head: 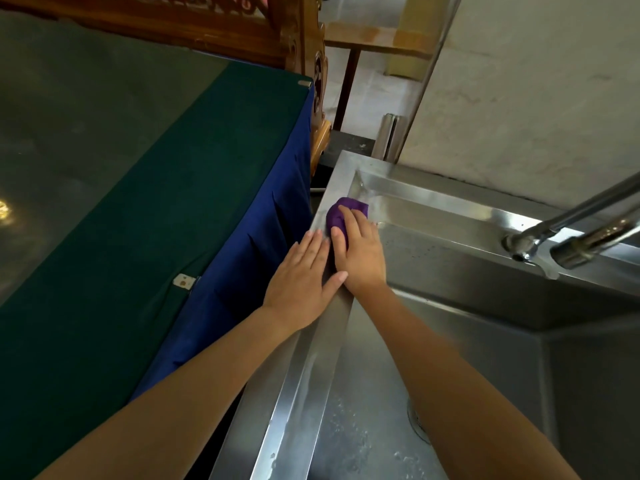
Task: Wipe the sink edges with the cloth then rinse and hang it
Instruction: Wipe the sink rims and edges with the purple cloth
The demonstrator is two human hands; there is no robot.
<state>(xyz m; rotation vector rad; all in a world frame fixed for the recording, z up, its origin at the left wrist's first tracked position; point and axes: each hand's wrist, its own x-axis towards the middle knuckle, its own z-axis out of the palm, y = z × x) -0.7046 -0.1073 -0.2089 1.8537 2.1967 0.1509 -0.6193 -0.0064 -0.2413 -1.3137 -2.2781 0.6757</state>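
A bunched purple cloth (337, 213) lies on the left rim of the stainless steel sink (304, 368), close to the far left corner. My right hand (360, 251) lies on top of the cloth with fingers spread, pressing it onto the metal. Just behind it, my left hand (301, 278) rests flat on the same rim, fingers straight, thumb touching my right wrist. Most of the cloth is hidden under my right hand.
A chrome faucet (571, 237) reaches in from the right over the basin. The drain (415, 422) peeks out beside my right forearm. A table with green and blue cloth (156, 220) stands close on the left. A white wall backs the sink.
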